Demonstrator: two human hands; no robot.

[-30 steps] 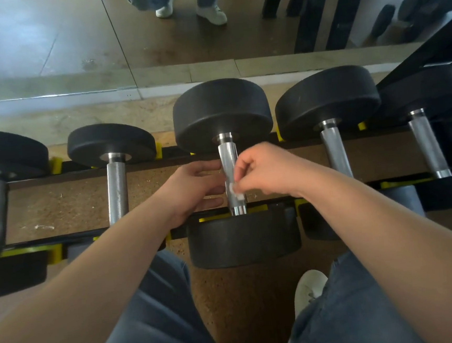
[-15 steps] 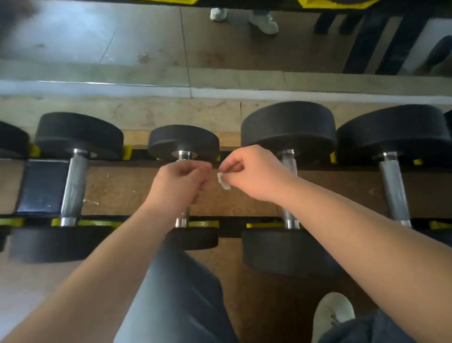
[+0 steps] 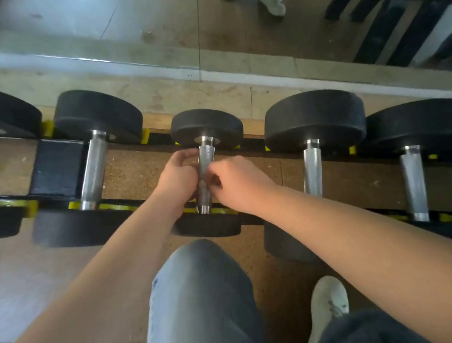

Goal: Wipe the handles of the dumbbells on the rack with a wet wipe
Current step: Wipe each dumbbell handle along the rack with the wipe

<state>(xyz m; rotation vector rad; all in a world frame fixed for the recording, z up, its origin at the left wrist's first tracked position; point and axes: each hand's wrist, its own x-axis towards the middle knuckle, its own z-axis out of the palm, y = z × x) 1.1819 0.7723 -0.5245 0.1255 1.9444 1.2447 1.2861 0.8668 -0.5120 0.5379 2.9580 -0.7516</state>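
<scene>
Several black dumbbells with steel handles lie side by side on a low black and yellow rack (image 3: 58,169). Both hands are on the smallest dumbbell (image 3: 206,126), in the middle of the row. My left hand (image 3: 178,175) curls round the left side of its knurled handle (image 3: 206,159), thumb near the far end. My right hand (image 3: 236,182) presses its curled fingers against the right side of the same handle. The wet wipe is hidden under those fingers.
A larger dumbbell (image 3: 93,169) lies to the left, and two more (image 3: 311,163) (image 3: 414,182) to the right. A wall mirror (image 3: 125,29) runs behind the rack. My knee (image 3: 202,283) and white shoe (image 3: 329,299) are just in front of it.
Both hands left the bigger dumbbell's handle, carried the small white wipe leftward, and came down on the smallest dumbbell's handle. The wipe has gone out of sight under the right fingers.
</scene>
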